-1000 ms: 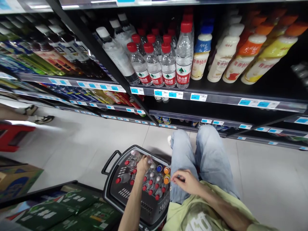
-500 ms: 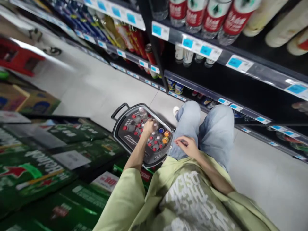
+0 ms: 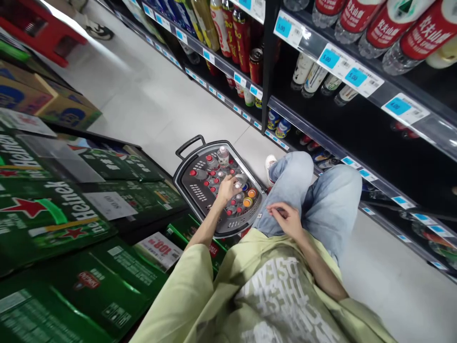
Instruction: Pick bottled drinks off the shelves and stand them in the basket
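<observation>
A black shopping basket (image 3: 200, 200) with a handle stands on the floor to my left. Inside are many small bottles, mostly with red caps, and some orange-capped bottles (image 3: 247, 202). My left hand (image 3: 227, 188) reaches into the basket, its fingers closed around a clear bottle (image 3: 240, 181) with a white cap. Another clear, white-capped bottle (image 3: 223, 155) stands by the basket's far edge, beside a red-capped bottle (image 3: 212, 161). My right hand (image 3: 288, 220) rests above my left thigh, holding nothing, its fingers loosely bent and apart.
Shelves with price tags (image 3: 357, 76) run along the right, holding red-labelled bottles (image 3: 389, 28) and cans (image 3: 283, 127). Stacked green beer cartons (image 3: 93, 286) border the left. Cardboard boxes (image 3: 67, 102), a red object (image 3: 46, 28) and a person's shoe (image 3: 98, 31) are farther off.
My view has shifted, so shelves and basket sit differently in the picture. My left hand now shows a white-capped bottle in its grip, near the orange caps. My right hand keeps its pose.
</observation>
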`<state>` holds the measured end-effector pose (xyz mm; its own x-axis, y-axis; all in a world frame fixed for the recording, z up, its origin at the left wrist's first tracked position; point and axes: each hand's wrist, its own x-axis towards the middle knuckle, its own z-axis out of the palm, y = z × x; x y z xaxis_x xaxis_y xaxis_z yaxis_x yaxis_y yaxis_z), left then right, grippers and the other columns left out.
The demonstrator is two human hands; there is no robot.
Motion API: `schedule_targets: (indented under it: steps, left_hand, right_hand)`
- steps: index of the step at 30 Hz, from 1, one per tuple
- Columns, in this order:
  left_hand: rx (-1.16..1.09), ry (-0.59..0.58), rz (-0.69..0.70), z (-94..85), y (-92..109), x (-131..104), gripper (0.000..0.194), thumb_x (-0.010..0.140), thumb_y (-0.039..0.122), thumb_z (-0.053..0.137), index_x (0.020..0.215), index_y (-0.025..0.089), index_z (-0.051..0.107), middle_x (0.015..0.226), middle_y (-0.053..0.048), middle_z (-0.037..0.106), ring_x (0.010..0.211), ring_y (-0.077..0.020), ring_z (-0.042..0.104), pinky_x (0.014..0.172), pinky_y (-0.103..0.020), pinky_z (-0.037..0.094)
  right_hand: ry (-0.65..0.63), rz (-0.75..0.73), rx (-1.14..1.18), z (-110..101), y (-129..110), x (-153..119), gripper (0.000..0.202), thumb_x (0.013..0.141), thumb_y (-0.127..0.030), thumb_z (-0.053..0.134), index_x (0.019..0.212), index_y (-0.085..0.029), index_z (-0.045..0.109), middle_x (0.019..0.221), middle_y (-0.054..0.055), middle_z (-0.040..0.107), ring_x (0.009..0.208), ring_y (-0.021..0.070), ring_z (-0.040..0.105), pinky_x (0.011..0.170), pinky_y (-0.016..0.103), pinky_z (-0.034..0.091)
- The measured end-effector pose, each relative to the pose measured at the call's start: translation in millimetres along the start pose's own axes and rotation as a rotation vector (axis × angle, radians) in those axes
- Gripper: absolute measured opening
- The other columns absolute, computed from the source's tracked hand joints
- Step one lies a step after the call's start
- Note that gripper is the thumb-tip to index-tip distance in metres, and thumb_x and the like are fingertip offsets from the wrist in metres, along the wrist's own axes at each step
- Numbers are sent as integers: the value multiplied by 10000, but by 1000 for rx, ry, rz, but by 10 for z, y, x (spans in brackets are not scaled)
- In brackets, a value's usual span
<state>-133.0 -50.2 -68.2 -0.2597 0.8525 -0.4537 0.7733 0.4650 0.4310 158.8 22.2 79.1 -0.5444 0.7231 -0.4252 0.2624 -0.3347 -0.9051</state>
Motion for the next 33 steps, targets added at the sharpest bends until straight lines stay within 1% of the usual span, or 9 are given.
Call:
schedule_targets:
  steps: [5,9,14,18,22,25,27,31,33]
  left_hand:
    - [-43,-25,-86,122,45,-25,236,782,252,758,995,166,704,1018,-78,626,949,-238,635,841,-313,502]
    - [-40,-6,-152,130,148,170,300,808,260,738,1092,172,702,1092,-95,639,1001,-258,645,860,-331,516]
    - [32,-93,-135,76,308,401,404,801,279,763,1187,187,687,1235,-126,619,1170,-301,615,921,-356,539]
    - [132,-120,-119,9,350,359,518,838,298,728,1336,205,619,1351,-141,562,1264,-311,569,927,-357,552]
    - [236,-150,-41,21,258,236,615,839,300,731,1425,215,563,1434,-168,513,1342,-347,499,991,-416,536]
    - [295,-203,123,167,244,137,496,858,249,692,1350,214,639,1425,-178,541,1359,-363,486,1067,-476,482]
    - [306,-236,216,318,316,55,435,878,235,654,1312,222,673,1419,-180,569,1359,-370,494,1098,-505,444]
    - [327,-336,295,638,548,-82,401,922,175,533,1284,231,695,1396,-173,612,1326,-359,535,1070,-507,451]
    - [346,-355,312,745,637,-111,408,938,148,488,1276,246,693,1398,-161,616,1324,-347,540,1063,-504,460]
  right_hand:
    - [2,-2,-8,-4,25,-12,188,976,-389,679,1004,-237,786,998,56,834,838,204,812,817,331,710]
    - [2,3,-14,-11,35,-14,187,976,-391,680,1007,-238,783,996,56,834,834,201,812,814,325,705]
    - [4,12,-4,-9,28,0,214,968,-422,681,996,-233,778,987,61,837,833,208,814,797,322,701]
    - [19,7,9,22,42,16,213,966,-415,673,980,-227,772,990,66,839,822,206,820,791,307,698]
    - [20,-26,21,68,78,62,216,970,-406,660,981,-224,775,960,61,837,816,200,820,774,287,693]
    - [24,-53,15,88,81,97,245,967,-431,656,975,-220,780,934,58,833,794,197,814,758,290,693]
    - [21,-61,8,98,72,99,259,967,-446,655,973,-220,783,924,57,831,790,202,811,752,298,693]
    - [34,-64,8,123,82,88,256,969,-456,655,963,-243,796,908,52,827,788,222,810,747,330,697]
    - [46,-76,19,131,99,100,256,968,-466,656,959,-255,800,901,48,826,792,232,811,752,347,701]
